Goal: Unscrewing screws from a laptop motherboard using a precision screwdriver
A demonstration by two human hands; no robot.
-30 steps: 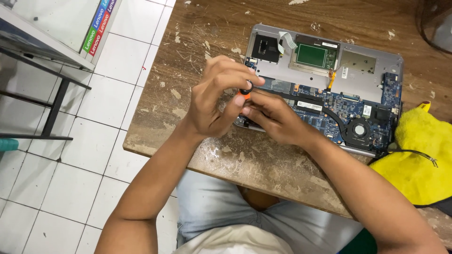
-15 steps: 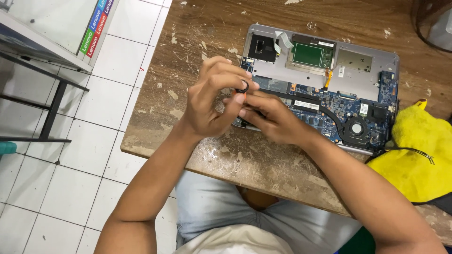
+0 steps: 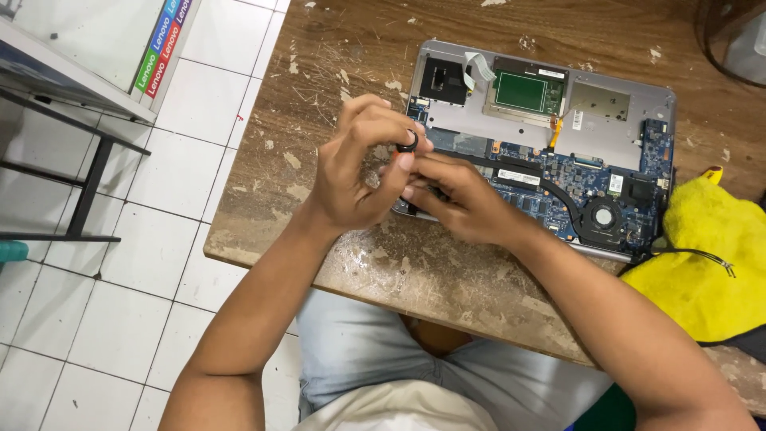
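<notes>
A small black ring-shaped part (image 3: 408, 142) sits pinched at the fingertips of the left hand (image 3: 359, 168), held just above the near left corner of the opened laptop (image 3: 550, 144). The left hand is curled, its thumb and forefinger closed on the part. The right hand (image 3: 455, 199) lies just beside it, over the laptop's near left edge, with its fingers bent in toward the left hand's fingertips; whether it grips anything cannot be told, as its fingertips are hidden behind the left hand.

The laptop lies bottom-up with its cover off, on a worn wooden table (image 3: 335, 72) with flaking paint. Inside the laptop a blue circuit board (image 3: 574, 179) fills the near half, and a round black fan (image 3: 602, 217) sits toward its near right corner. A green board (image 3: 520, 92) lies in the far half. To the right of the laptop, touching its corner, rests a yellow cloth (image 3: 710, 263), with a thin black cable (image 3: 694, 254) across it. Left of the laptop, beyond the table edge, is a white tiled floor (image 3: 144, 263).
</notes>
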